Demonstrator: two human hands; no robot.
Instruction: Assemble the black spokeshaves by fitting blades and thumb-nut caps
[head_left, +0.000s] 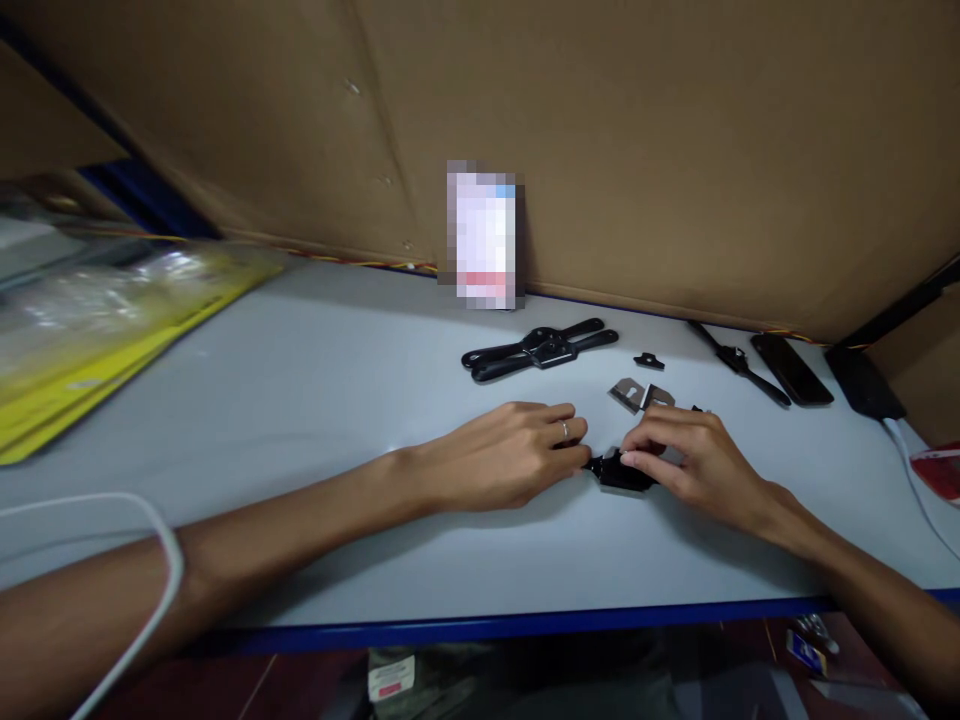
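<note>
A small black tool body (621, 473) lies on the pale grey table (315, 400), held between both my hands. My left hand (501, 456), a ring on one finger, rests on the table with its fingertips pinched on the black piece's left end. My right hand (694, 462) curls over its right side, fingers closed on it. Just behind my hands lie two small grey metal blades (640, 394) and a small black clip (649, 360). Farther back rest two black handled tools (540, 348), side by side.
A blurred white card (484, 238) leans on the brown cardboard wall (600, 130) at the back. Yellow packets in clear plastic (97, 330) lie at the left. Another black handled tool (739, 362), two black flat devices (791, 368) and a white cable (919, 480) are at the right.
</note>
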